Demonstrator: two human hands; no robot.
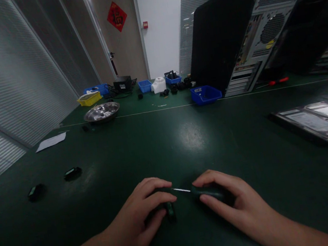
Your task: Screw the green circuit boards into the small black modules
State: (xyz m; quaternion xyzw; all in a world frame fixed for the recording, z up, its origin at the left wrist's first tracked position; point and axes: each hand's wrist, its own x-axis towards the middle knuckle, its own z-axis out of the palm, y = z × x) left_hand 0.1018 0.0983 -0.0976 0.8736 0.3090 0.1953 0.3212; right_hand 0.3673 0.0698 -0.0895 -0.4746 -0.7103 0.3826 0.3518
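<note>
My right hand (232, 195) is closed around the dark green handle of a screwdriver (206, 192). Its thin metal shaft points left, with the tip close to the fingertips of my left hand (147, 213). The left fingers and thumb curl round a small black part with a green face (170, 211), low over the table; the fingers hide some of it. Two similar black parts lie farther left, one the nearer black part (36, 192) and one the farther black part (72, 173).
Across the green table (143, 146) stand a metal bowl (102, 112), a blue tray (205, 95) and a white device (158, 85). A computer case (225, 37) rises at back right. Hard drives (319, 121) lie at right, and a paper sheet (51, 141) at left.
</note>
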